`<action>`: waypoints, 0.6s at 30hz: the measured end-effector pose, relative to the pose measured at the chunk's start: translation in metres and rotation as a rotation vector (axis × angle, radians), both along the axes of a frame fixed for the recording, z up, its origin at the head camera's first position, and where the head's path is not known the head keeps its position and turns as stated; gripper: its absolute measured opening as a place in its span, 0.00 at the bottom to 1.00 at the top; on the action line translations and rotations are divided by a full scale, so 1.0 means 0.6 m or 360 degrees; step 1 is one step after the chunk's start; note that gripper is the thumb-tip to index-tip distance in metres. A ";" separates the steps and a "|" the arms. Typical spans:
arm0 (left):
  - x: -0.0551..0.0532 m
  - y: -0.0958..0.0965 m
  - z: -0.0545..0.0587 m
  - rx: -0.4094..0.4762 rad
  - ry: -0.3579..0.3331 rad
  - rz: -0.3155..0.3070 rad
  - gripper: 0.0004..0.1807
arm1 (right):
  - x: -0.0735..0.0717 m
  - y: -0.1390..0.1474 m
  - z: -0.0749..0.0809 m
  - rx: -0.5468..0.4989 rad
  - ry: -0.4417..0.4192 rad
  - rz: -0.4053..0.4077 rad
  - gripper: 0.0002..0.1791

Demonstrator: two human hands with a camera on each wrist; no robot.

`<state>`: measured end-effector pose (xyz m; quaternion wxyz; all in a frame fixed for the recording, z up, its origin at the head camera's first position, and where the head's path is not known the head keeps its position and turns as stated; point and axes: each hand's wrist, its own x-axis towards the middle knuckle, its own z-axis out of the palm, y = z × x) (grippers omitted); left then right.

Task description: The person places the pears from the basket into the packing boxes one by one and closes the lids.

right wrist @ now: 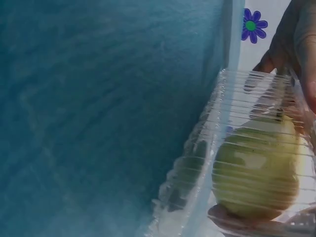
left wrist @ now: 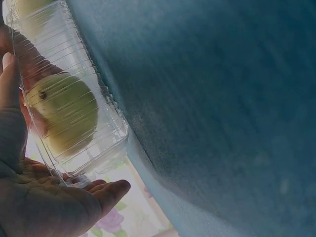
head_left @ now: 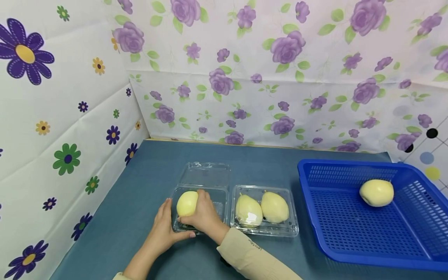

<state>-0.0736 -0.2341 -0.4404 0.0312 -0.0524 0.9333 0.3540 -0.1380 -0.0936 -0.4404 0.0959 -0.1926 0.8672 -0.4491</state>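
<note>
My right hand [head_left: 207, 218] grips a pale yellow pear [head_left: 186, 203] inside the left part of an open clear plastic container [head_left: 219, 198]. Its fingers lie over the pear's right side, with the thumb at the near side. The container's hinged lid [head_left: 205, 175] is folded back, away from me. Along the container's left wall, my left hand [head_left: 161, 232] rests with straight fingers, its thumb stretched along the near edge. Through the ribbed plastic wall, the pear [left wrist: 66, 116] shows in the left wrist view, and the same pear [right wrist: 256, 170] appears in the right wrist view.
Just right of it stands a second clear container [head_left: 292, 229] holding two pears [head_left: 274, 207]. A blue plastic basket [head_left: 315, 229] farther right has one pear [head_left: 377, 193] in it. Flower-patterned sheets [head_left: 241, 93] line the back and left of the blue-green table [head_left: 154, 163].
</note>
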 end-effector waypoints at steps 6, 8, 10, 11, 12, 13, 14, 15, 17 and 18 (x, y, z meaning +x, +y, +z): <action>-0.002 0.000 -0.002 -0.0011 -0.0003 -0.0005 0.70 | -0.002 -0.004 -0.008 0.0043 0.0007 0.0008 0.53; -0.003 0.000 -0.003 -0.0006 -0.0008 -0.0003 0.70 | -0.002 -0.005 -0.010 0.0043 0.0002 0.0013 0.53; -0.003 0.000 -0.005 0.0000 -0.0018 -0.0003 0.71 | -0.002 -0.005 -0.011 0.0048 -0.0016 0.0012 0.53; -0.003 0.000 -0.006 0.0002 -0.0026 -0.0003 0.71 | -0.002 -0.005 -0.012 0.0052 -0.0026 0.0011 0.53; -0.003 0.000 -0.006 0.0004 -0.0034 -0.0002 0.71 | -0.002 -0.005 -0.012 0.0058 -0.0035 0.0009 0.53; -0.003 0.000 -0.007 0.0008 -0.0037 -0.0004 0.71 | -0.001 -0.005 -0.013 0.0063 -0.0037 0.0008 0.53; -0.003 0.000 -0.007 0.0008 -0.0038 -0.0005 0.71 | -0.001 -0.005 -0.013 0.0070 -0.0042 0.0007 0.53; -0.003 0.000 -0.007 0.0008 -0.0036 -0.0006 0.71 | -0.001 -0.005 -0.014 0.0073 -0.0039 0.0010 0.54; -0.004 -0.001 -0.006 0.0009 -0.0017 -0.0003 0.71 | -0.002 -0.005 -0.013 0.0077 -0.0015 0.0019 0.54; -0.004 -0.001 -0.006 0.0009 -0.0007 -0.0003 0.71 | -0.002 -0.006 -0.013 0.0081 -0.0003 0.0022 0.54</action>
